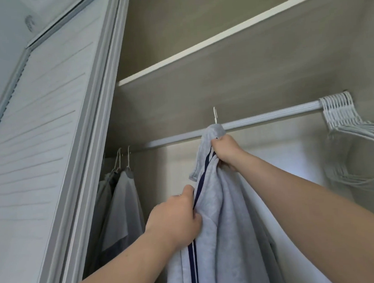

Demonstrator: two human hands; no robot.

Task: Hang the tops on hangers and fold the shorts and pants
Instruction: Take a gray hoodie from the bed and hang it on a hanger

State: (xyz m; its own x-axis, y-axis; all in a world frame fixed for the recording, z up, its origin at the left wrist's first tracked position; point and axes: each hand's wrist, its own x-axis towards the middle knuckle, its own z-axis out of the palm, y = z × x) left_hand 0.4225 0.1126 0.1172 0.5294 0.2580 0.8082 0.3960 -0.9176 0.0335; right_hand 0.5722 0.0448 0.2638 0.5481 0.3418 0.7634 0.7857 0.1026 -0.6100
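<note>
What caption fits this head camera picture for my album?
Left hand and right hand grip a pale blue top with navy stripes, its hanger hook at the closet rail.

Both hands — left hand, right hand — gripping grey top at rail

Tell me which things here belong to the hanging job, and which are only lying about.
In use: pale blue top, its hanger hook, rail, left hand, right hand (both gripping the top).
Idle: spare white hangers, hung garments at left, shelf, louvred door.
</note>
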